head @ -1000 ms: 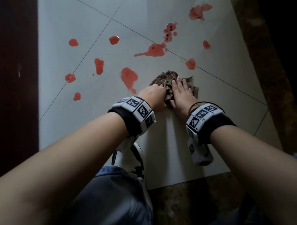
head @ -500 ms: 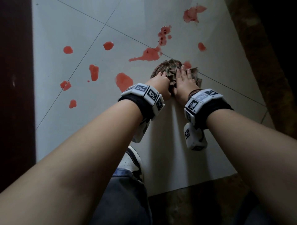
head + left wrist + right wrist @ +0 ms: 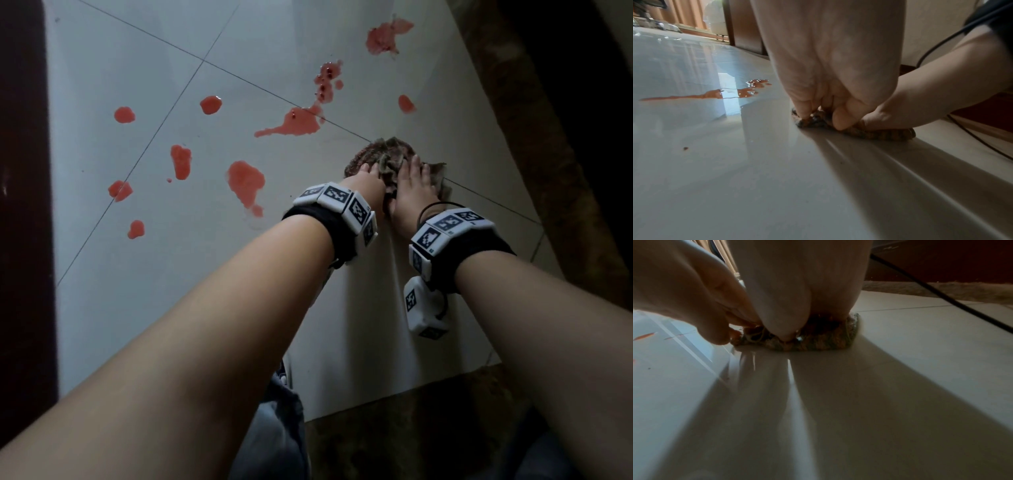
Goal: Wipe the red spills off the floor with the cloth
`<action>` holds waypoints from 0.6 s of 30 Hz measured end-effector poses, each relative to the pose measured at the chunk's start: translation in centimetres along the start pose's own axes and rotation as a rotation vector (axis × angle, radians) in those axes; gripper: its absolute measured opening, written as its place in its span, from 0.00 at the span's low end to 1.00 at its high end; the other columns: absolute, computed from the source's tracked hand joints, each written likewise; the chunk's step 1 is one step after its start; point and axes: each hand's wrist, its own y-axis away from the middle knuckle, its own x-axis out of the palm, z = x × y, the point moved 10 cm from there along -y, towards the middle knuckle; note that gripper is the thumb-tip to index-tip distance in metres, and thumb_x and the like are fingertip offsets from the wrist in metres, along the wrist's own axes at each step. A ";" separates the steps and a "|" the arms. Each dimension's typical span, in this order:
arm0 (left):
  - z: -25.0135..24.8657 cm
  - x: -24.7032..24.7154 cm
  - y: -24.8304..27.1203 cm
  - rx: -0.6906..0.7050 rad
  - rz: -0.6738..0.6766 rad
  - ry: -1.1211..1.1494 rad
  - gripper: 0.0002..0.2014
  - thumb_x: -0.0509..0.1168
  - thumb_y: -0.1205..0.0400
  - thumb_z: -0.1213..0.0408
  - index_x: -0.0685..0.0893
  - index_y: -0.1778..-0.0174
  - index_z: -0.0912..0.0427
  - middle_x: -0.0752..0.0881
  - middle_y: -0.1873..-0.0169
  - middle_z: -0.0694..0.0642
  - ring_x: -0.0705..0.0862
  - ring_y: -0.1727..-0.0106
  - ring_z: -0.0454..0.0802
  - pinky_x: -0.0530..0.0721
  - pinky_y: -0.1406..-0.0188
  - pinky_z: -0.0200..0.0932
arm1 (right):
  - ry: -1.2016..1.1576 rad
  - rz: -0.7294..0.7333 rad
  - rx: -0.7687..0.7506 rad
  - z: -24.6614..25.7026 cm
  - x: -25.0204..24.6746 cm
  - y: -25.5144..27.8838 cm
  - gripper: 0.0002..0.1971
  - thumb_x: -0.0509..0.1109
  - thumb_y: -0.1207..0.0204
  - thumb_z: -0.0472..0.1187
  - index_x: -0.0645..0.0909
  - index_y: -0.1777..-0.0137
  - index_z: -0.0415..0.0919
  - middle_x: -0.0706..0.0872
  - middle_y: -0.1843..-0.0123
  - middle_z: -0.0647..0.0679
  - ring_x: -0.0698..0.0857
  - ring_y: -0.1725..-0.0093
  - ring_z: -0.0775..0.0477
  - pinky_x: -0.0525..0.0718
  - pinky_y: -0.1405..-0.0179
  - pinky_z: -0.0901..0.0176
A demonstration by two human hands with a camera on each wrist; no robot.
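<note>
A crumpled brown-patterned cloth [image 3: 385, 156] lies on the pale tiled floor [image 3: 171, 291] at a tile joint. My left hand [image 3: 368, 173] grips its near left side; in the left wrist view the thumb and fingers [image 3: 824, 116] curl into the cloth [image 3: 879, 135]. My right hand [image 3: 412, 171] presses flat on the right part with straight fingers, covering most of the cloth [image 3: 818, 344]. Several red spills dot the floor: a long one [image 3: 298, 125] just ahead and left of the cloth, a big blot [image 3: 245, 181] to the left, and another [image 3: 385, 37] farther away.
A dark wooden frame [image 3: 20, 205] borders the floor on the left. A brown stone strip [image 3: 531, 137] runs along the right and near edge. My jeans-clad knee [image 3: 270, 428] is below my arms. A black cable [image 3: 972, 138] trails beside my right wrist.
Both hands pushed the cloth forward along the floor to the tile joint. The small red spot that lay just ahead of the cloth no longer shows.
</note>
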 end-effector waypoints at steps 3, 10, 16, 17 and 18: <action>-1.0 0.2 0.9 0.064 -0.025 -0.071 0.32 0.53 0.14 0.65 0.45 0.18 0.70 0.44 0.17 0.66 0.46 0.15 0.59 0.49 0.19 0.47 | 0.025 0.006 0.016 -0.7 0.7 0.6 0.33 0.52 0.14 0.39 0.38 0.17 0.34 0.36 0.15 0.40 0.39 0.15 0.39 0.44 0.17 0.44; -0.7 2.3 1.6 0.115 0.031 -0.137 0.33 0.57 0.17 0.67 0.49 0.17 0.68 0.46 0.17 0.64 0.48 0.15 0.60 0.55 0.18 0.51 | 0.080 0.032 0.022 -0.6 1.9 1.8 0.31 0.50 0.14 0.36 0.38 0.17 0.35 0.36 0.15 0.40 0.39 0.15 0.39 0.44 0.18 0.44; 0.6 2.1 1.9 0.123 0.033 -0.200 0.31 0.56 0.18 0.70 0.55 0.19 0.70 0.50 0.18 0.68 0.51 0.16 0.60 0.57 0.18 0.51 | 0.105 0.059 -0.087 1.1 2.0 1.5 0.31 0.50 0.14 0.34 0.39 0.16 0.36 0.35 0.15 0.41 0.39 0.15 0.39 0.46 0.17 0.47; 0.9 2.1 2.0 0.100 0.036 -0.201 0.30 0.56 0.18 0.69 0.56 0.19 0.71 0.51 0.18 0.68 0.50 0.16 0.60 0.56 0.18 0.51 | 0.103 0.059 -0.107 1.6 2.0 1.4 0.30 0.49 0.14 0.34 0.39 0.16 0.36 0.35 0.15 0.41 0.39 0.15 0.39 0.46 0.17 0.47; 1.2 2.1 2.2 0.081 0.043 -0.207 0.28 0.55 0.17 0.68 0.58 0.20 0.71 0.53 0.18 0.68 0.50 0.16 0.61 0.54 0.17 0.51 | 0.103 0.059 -0.126 2.3 1.9 1.2 0.30 0.49 0.14 0.34 0.39 0.16 0.36 0.36 0.15 0.41 0.39 0.15 0.39 0.46 0.17 0.47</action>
